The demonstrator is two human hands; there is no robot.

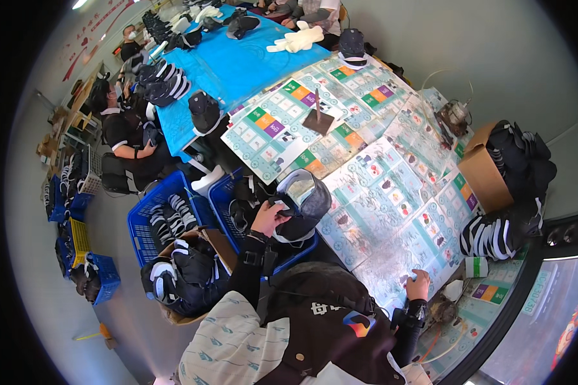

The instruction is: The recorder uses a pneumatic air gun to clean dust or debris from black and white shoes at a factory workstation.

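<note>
My left hand [268, 219] grips a black shoe [313, 199] at its opening, fingers closed on the dark upper. The shoe's pale inside faces up, and it is held over the edge of a blue crate [220, 204] beside the table. Down at the table's near right edge is my right hand [419, 285], its fingers curled in. Whether something small sits in those fingers is too small to make out. Under and beyond the hands spreads a worktable covered with printed sheets [366, 224].
Left of me stand another blue crate [137, 234] of shoes and a cardboard box of shoes [221, 247]. A small brown stand with an upright rod [318, 120] is on the table. At right are a carton [485, 170] and striped shoes [494, 236]. Co-workers [131, 131] sit around a blue-covered table [237, 70].
</note>
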